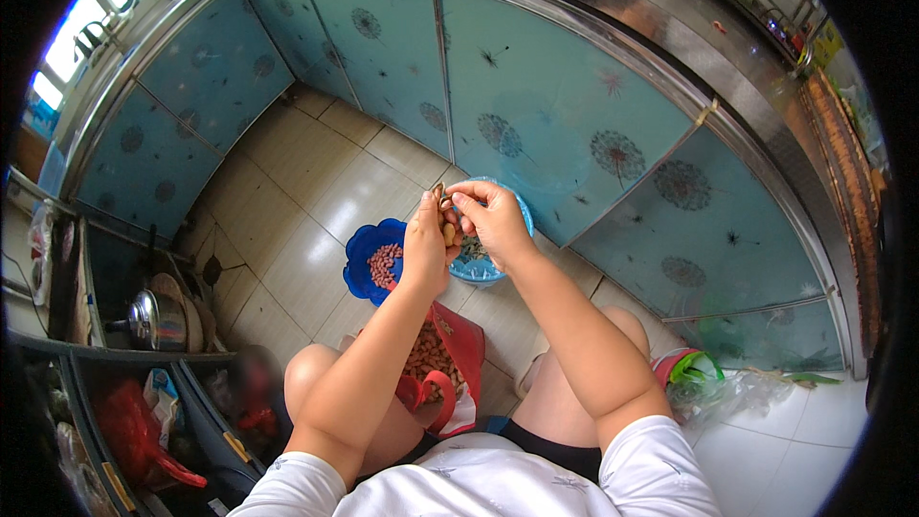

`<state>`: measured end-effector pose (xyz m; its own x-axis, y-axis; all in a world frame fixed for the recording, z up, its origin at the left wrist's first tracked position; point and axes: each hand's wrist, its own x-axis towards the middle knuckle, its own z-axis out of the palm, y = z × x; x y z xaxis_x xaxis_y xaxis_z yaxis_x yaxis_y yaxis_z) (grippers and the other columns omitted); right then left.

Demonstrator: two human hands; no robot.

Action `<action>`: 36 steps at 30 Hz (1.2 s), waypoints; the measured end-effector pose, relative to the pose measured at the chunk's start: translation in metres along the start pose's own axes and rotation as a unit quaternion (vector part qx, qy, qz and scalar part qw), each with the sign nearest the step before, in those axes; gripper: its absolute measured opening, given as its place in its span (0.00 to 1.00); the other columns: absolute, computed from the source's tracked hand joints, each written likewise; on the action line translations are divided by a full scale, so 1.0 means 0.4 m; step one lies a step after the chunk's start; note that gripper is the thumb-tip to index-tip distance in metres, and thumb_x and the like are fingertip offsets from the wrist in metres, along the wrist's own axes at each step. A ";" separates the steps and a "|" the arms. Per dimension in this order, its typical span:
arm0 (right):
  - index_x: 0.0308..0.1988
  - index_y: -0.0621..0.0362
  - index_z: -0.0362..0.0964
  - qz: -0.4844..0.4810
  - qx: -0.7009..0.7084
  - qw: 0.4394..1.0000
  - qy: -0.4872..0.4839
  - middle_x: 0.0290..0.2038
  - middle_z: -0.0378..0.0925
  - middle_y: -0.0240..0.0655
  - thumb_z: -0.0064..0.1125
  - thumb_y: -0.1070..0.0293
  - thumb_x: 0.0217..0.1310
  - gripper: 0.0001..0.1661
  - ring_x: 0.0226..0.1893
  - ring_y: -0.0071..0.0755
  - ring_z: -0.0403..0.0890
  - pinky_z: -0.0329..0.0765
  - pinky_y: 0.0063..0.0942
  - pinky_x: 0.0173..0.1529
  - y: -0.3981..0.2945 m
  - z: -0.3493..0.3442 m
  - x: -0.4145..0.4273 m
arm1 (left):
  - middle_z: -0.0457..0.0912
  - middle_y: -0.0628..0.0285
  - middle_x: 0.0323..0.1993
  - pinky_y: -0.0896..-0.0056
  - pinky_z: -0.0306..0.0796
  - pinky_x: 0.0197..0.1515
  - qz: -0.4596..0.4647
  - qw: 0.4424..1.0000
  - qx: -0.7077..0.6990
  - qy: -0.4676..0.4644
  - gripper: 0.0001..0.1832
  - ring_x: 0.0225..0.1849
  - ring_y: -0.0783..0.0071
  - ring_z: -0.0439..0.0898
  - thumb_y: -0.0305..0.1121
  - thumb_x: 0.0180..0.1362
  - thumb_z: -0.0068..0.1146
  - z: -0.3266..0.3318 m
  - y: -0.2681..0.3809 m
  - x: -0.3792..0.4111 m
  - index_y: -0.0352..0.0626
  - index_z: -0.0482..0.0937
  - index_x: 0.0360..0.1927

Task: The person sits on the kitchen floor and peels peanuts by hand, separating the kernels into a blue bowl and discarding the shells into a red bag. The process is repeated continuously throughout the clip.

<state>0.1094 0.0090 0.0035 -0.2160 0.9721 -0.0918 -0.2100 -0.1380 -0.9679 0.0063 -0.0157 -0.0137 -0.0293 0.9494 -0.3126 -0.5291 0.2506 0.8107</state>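
Observation:
My left hand holds several unshelled peanuts against its palm and fingers. Close beside it, my right hand pinches a peanut shell at the fingertips, where both hands meet. Below and left of my hands, a blue scalloped bowl holds shelled pink peanut kernels. Partly hidden under my right hand is a light-blue basin with a plastic liner and pieces of shell inside. Between my legs stands a red bag of unshelled peanuts.
Teal cabinet doors with dandelion prints curve around the tiled floor. At the left, a shelf holds a metal pot and drawers hold a red plastic bag. A bin with a green liner stands right of my knee.

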 end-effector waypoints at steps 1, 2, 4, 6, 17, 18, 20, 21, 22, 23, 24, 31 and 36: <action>0.37 0.65 0.71 0.004 0.012 1.000 0.003 0.24 0.72 0.30 0.49 0.75 0.57 0.08 0.19 0.15 0.67 0.67 0.14 0.24 0.006 0.003 0.000 | 0.67 0.69 0.18 0.85 0.49 0.13 -0.001 1.000 0.001 0.006 0.20 0.17 0.84 0.60 0.51 0.62 0.34 0.004 0.002 -0.002 0.47 0.64 0.23; 0.37 0.65 0.72 0.009 0.024 1.000 0.005 0.25 0.73 0.30 0.49 0.75 0.57 0.08 0.20 0.16 0.68 0.68 0.14 0.25 0.013 0.004 0.001 | 0.67 0.70 0.18 0.85 0.49 0.13 -0.001 1.000 0.002 0.012 0.20 0.16 0.84 0.60 0.51 0.62 0.35 0.010 0.004 -0.004 0.47 0.65 0.23; 0.38 0.66 0.71 0.037 0.071 0.997 0.008 0.26 0.73 0.31 0.47 0.75 0.57 0.09 0.22 0.17 0.69 0.68 0.15 0.27 0.030 0.003 0.004 | 0.67 0.71 0.18 0.85 0.50 0.14 0.021 0.999 0.015 0.022 0.20 0.17 0.85 0.60 0.49 0.63 0.35 0.020 0.006 -0.009 0.46 0.67 0.25; 0.38 0.66 0.71 0.060 0.130 0.990 0.009 0.27 0.73 0.31 0.46 0.74 0.57 0.10 0.23 0.18 0.69 0.69 0.16 0.29 0.041 0.007 0.006 | 0.67 0.72 0.18 0.86 0.51 0.15 0.068 0.997 0.037 0.029 0.19 0.17 0.86 0.60 0.47 0.63 0.36 0.025 0.006 -0.013 0.44 0.69 0.28; 0.33 0.62 0.70 0.128 0.373 0.919 0.023 0.27 0.71 0.31 0.41 0.66 0.61 0.13 0.25 0.21 0.68 0.68 0.20 0.31 0.092 0.009 0.011 | 0.73 0.66 0.19 0.77 0.63 0.24 0.360 0.830 0.422 0.064 0.20 0.21 0.81 0.68 0.41 0.63 0.39 -0.012 -0.018 0.019 0.35 0.73 0.26; 0.34 0.62 0.70 0.140 0.370 0.918 0.019 0.27 0.71 0.31 0.41 0.66 0.61 0.13 0.25 0.22 0.69 0.69 0.21 0.33 0.088 0.009 0.011 | 0.73 0.66 0.19 0.77 0.64 0.24 0.397 0.799 0.447 0.073 0.20 0.21 0.80 0.68 0.41 0.63 0.39 -0.010 -0.014 0.020 0.35 0.73 0.26; 0.36 0.62 0.71 0.164 0.365 0.916 0.012 0.28 0.72 0.30 0.42 0.66 0.62 0.13 0.27 0.22 0.70 0.71 0.23 0.36 0.077 0.007 0.014 | 0.73 0.66 0.19 0.78 0.63 0.23 0.259 0.915 0.303 0.067 0.20 0.20 0.80 0.69 0.41 0.63 0.39 -0.005 -0.012 0.016 0.35 0.73 0.26; 0.36 0.62 0.70 0.156 0.356 0.921 0.003 0.28 0.72 0.31 0.42 0.67 0.61 0.12 0.27 0.22 0.71 0.71 0.22 0.37 0.074 0.006 0.016 | 0.73 0.66 0.19 0.79 0.63 0.23 0.184 0.955 0.224 0.062 0.20 0.19 0.80 0.69 0.41 0.63 0.39 0.000 -0.007 0.012 0.35 0.73 0.26; 0.37 0.63 0.70 0.148 0.347 0.926 -0.006 0.29 0.73 0.31 0.42 0.69 0.61 0.11 0.28 0.22 0.72 0.72 0.21 0.37 0.072 0.004 0.017 | 0.69 0.69 0.15 0.81 0.59 0.18 0.153 0.973 0.167 0.044 0.20 0.17 0.82 0.66 0.43 0.63 0.38 -0.007 0.000 0.020 0.38 0.71 0.24; 0.37 0.64 0.70 0.139 0.339 0.930 -0.015 0.30 0.73 0.31 0.43 0.70 0.61 0.10 0.29 0.22 0.73 0.73 0.21 0.38 0.070 0.002 0.017 | 0.67 0.70 0.14 0.82 0.56 0.17 0.120 0.983 0.132 0.033 0.20 0.16 0.83 0.64 0.43 0.63 0.37 -0.014 0.010 0.019 0.40 0.70 0.23; 0.38 0.65 0.70 0.147 0.332 0.932 0.010 0.29 0.74 0.33 0.49 0.76 0.57 0.08 0.27 0.21 0.74 0.74 0.16 0.34 0.036 0.008 0.004 | 0.64 0.71 0.13 0.82 0.54 0.15 0.087 0.991 0.095 0.023 0.19 0.16 0.85 0.62 0.44 0.63 0.37 -0.018 0.024 0.014 0.42 0.69 0.23; 0.33 0.62 0.73 0.088 0.212 0.968 0.102 0.24 0.75 0.29 0.60 0.74 0.50 0.07 0.19 0.17 0.70 0.67 0.14 0.24 0.046 -0.048 0.053 | 0.63 0.67 0.19 0.85 0.46 0.11 -0.008 0.999 -0.041 -0.026 0.17 0.18 0.82 0.59 0.46 0.62 0.36 0.004 0.037 0.002 0.46 0.62 0.22; 0.34 0.62 0.74 0.049 -0.010 0.993 0.110 0.25 0.75 0.30 0.53 0.67 0.56 0.10 0.20 0.16 0.68 0.64 0.15 0.24 0.066 -0.078 0.078 | 0.61 0.68 0.19 0.85 0.46 0.11 -0.037 0.996 -0.078 -0.036 0.17 0.17 0.82 0.59 0.46 0.62 0.36 -0.001 0.048 -0.001 0.47 0.62 0.22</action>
<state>0.1268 0.0417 -0.0325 -0.0198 0.9723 -0.2329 -0.1782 -0.2327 -0.9561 -0.0042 -0.0113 0.0018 0.0726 0.9422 -0.3270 -0.6535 0.2926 0.6981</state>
